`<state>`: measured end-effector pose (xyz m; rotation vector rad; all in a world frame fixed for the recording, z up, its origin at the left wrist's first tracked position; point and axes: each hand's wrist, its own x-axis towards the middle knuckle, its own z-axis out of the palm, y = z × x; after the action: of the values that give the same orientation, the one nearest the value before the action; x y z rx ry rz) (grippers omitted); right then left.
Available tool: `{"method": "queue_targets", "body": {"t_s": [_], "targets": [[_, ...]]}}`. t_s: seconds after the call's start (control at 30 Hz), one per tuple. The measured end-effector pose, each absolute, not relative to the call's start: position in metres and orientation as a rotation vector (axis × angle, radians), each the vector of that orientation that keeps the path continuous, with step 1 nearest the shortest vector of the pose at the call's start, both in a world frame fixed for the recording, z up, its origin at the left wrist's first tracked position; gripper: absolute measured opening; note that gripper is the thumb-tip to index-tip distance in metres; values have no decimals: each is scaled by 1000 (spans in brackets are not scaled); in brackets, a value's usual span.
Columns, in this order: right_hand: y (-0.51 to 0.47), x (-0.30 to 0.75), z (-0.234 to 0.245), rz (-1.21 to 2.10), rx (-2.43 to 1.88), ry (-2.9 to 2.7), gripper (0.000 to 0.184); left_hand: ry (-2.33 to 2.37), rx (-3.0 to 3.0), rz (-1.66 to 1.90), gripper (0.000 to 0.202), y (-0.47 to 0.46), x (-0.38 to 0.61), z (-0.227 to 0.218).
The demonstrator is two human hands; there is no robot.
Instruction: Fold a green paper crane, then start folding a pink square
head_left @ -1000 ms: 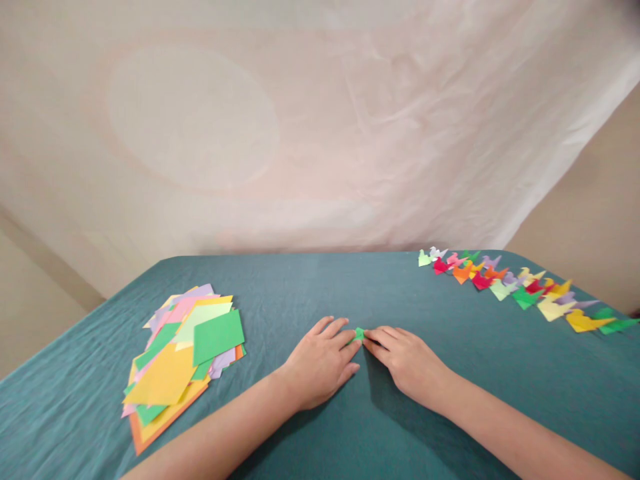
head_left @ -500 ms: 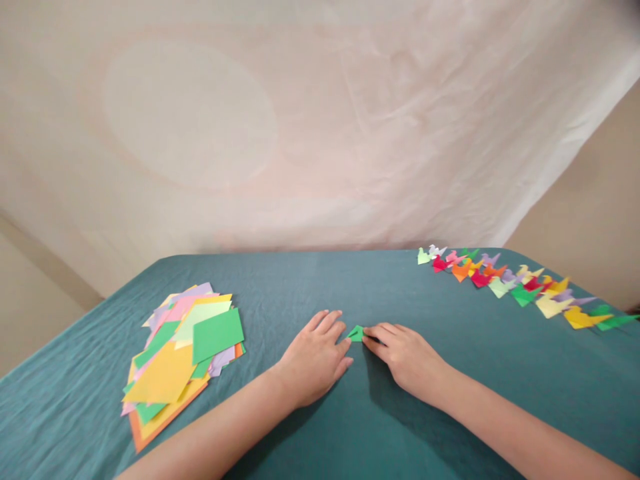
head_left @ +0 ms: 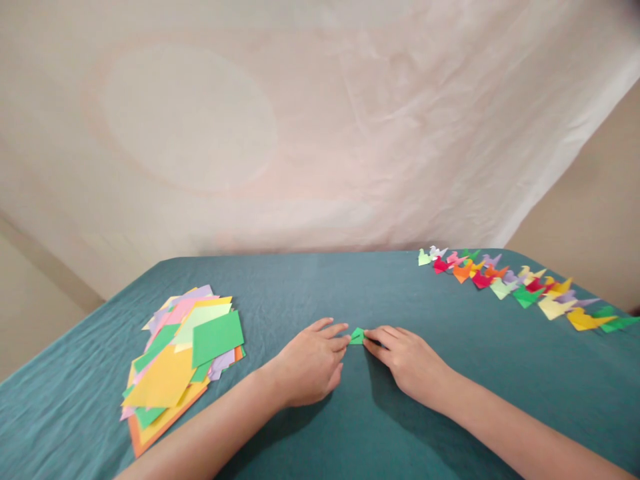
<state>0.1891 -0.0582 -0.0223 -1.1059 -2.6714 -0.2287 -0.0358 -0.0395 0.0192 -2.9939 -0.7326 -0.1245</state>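
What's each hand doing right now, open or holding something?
Left hand: open, palm down, fingertips touching the green folded paper.
Right hand: open, palm down, fingertips on the same paper.

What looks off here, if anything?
Only the paper pile, left on the cloth: sheets lie fanned and skewed, not squared. The folded pieces at right sit in a row. The green piece lies between the fingertips of the left hand and right hand. Nothing spilled or torn.

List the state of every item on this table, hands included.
green paper piece, folded small, lying flat
left hand, palm down, fingertips touching the green paper piece
right hand, palm down, fingertips on the green paper piece
paper squares, unfolded, loosely piled
folded figures, laid in a row
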Motion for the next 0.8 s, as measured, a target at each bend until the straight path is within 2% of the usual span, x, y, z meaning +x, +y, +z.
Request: {"method": "queue_targets", "body": {"t_s": [0.2, 0.43, 0.57, 0.8], "targets": [[-59, 189, -28, -206, -1143, -2642, 33, -682, -3057, -157, 27, -35, -34, 19], [-61, 187, -31, -192, -1129, -2558, 31, -713, -3218, -374, 23, -22, -39, 11], [-60, 187, -30, -185, -1117, -2542, 31, -854, -3251, -403, 28, -19, -43, 9], [-60, 187, -31, -180, -1122, -2541, 31, -842, -3287, -425, 28, -18, -41, 8]]}}
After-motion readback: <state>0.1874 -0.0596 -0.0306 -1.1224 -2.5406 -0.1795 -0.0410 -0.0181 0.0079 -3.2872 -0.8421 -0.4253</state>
